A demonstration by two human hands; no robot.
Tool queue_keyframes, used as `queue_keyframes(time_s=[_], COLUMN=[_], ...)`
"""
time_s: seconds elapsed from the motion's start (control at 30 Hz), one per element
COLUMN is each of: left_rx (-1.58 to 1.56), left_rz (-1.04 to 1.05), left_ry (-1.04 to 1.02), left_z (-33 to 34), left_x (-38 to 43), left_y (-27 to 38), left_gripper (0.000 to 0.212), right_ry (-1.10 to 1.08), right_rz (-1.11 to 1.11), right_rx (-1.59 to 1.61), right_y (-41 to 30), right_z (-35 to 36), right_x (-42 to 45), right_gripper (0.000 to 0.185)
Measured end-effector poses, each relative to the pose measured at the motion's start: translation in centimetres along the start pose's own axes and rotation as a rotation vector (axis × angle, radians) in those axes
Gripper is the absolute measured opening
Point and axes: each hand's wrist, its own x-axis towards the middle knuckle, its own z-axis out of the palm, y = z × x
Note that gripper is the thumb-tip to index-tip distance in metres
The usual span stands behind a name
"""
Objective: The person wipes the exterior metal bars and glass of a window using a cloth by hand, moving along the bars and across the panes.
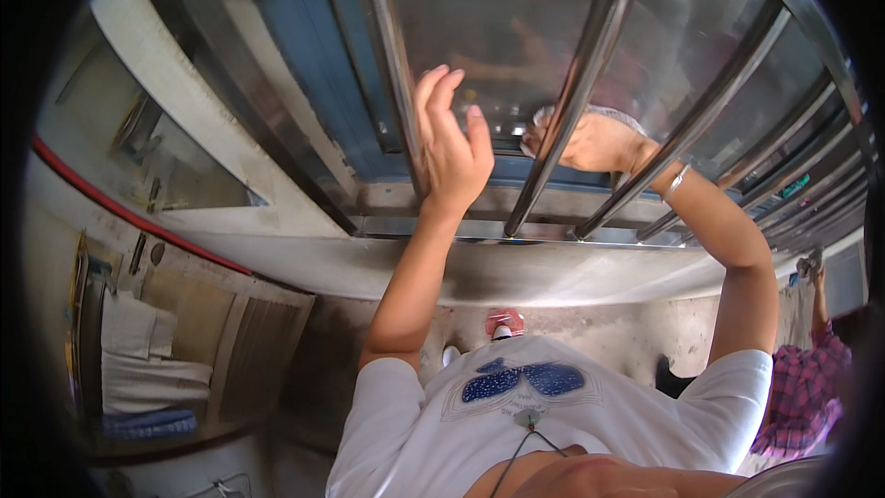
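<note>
My right hand (598, 142) reaches between the metal bars (600, 34) of a window guard and grips a pale cloth (617, 113). The cloth is bunched under the palm and fingers, against the lower part of the windowpane (484, 21); part of it is hidden by the hand and a bar. My left hand (453, 142) is raised beside another bar (388, 34), its fingers spread and nothing in it. Whether it touches that bar, I cannot tell. Blue window framing (304, 34) runs along the left and bottom of the glass.
A bottom rail (456, 228) joins the bars above a pale wall ledge (553, 270). Near my feet is a red object (505, 321) on the floor. At right, a person in a plaid shirt (805, 387) raises an arm. White cloths (138, 339) hang at left.
</note>
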Motion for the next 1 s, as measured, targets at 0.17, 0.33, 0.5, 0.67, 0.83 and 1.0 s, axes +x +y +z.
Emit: queue_keyframes(time_s=[0.17,0.33,0.5,0.67,0.83,1.0], left_rx=[0.135,0.099,0.112,-0.037,-0.188,-0.456], left_rz=[-0.095,-0.098,-0.082,-0.080,-0.226,-0.313], left_ry=[-0.073,-0.066,-0.025,-0.106,-0.400,-0.526], left_z=[-0.9,-0.2,0.0,0.5,-1.6,-3.3], left_x=[-0.6,-0.5,-0.3,-1.9,-5.9,-11.3], left_y=[-0.1,0.6,-0.4,-1.7,-1.1,-1.1], left_gripper=[0.047,0.050,0.047,0.036,0.020,0.014], right_ry=[0.304,0.562,0.547,0.242,-0.132,0.342], right_rz=[0.727,1.229,1.051,0.760,0.844,1.701], right_rx=[-0.292,-0.426,-0.282,0.084,0.233,0.936], right_y=[9.2,11.5,4.6,-3.1,-8.0,-7.9], right_z=[-7.7,-10.0,-4.8,-1.8,-2.4,-4.1], right_x=[-1.8,-7.4,-3.2,-2.6,-4.0,-6.9], right_gripper=[0.027,0.036,0.045,0.054,0.044,0.017])
